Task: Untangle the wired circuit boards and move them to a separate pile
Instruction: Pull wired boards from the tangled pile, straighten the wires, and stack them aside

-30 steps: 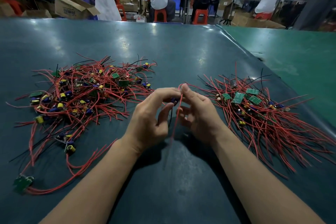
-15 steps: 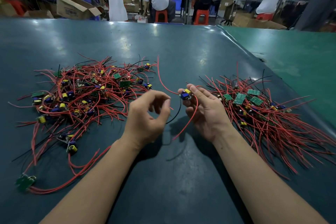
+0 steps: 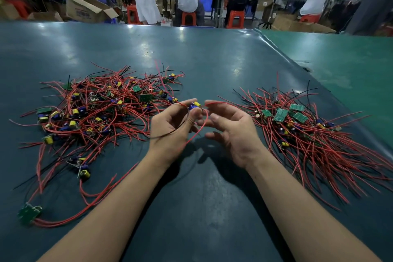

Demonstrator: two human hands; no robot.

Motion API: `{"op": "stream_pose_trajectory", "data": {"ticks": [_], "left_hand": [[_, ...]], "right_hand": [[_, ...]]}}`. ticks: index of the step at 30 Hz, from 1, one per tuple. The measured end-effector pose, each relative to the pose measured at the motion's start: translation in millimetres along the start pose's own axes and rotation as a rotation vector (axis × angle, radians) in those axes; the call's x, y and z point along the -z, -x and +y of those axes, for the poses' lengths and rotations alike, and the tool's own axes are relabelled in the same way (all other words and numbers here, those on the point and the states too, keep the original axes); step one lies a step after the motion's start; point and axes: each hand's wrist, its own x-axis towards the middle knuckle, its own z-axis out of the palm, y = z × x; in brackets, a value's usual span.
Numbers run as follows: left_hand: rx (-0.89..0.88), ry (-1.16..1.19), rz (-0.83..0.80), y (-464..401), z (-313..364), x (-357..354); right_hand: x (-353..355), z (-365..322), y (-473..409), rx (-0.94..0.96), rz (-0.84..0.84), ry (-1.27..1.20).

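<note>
Left hand (image 3: 170, 132): palm up; fingertips pinch a small circuit board (image 3: 195, 105) with blue and yellow parts, raised above the table (image 3: 202, 59)
Right hand (image 3: 230, 132): fingers loosely spread, grasping nothing; just beside the board; red wire (image 3: 200, 128) loops between both hands
Tangled pile (image 3: 95, 110): left of the hands; red and black leads
Sorted pile (image 3: 308, 132): right of the hands; wires fanned toward the near right

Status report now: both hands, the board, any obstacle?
Left hand pinches small blue-and-yellow wired circuit board. Right hand open beside it, red wire looping between. Board lifted clear of tangled pile.
</note>
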Motion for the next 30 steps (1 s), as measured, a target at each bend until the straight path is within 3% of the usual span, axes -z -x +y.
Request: {"op": "stream_pose_trajectory", "data": {"ticks": [2,7,13,18,24,27,30], "left_hand": [[0.022,-0.009,0.029,-2.5,1.4,0.8],[0.041,-0.037,-0.066,-1.5,4.9,2.5],[0.201,0.171,-0.061,-1.6,2.0,4.4],[0.301,0.401,0.103,-9.9,5.8,8.5],[0.410,0.681,0.058,-13.0,16.1,13.0],[0.498,0.662,-0.052,-9.9,18.6,12.8],[0.536,0.497,-0.122,-6.1,15.7,6.0]], "right_hand": [[-1.4,2.0,1.2,0.059,-0.050,0.074],[-2.6,1.9,2.0,0.187,0.102,0.218],[-4.2,-3.0,-0.3,-0.013,0.228,-0.064],[10.5,-14.6,-8.7,0.009,0.392,-0.281],[21.3,-19.1,-8.4,-0.041,0.426,-0.486],[19.1,-17.5,-6.7,-0.092,0.354,-0.287],[4.1,-8.4,-0.1,-0.174,0.079,0.019]]}}
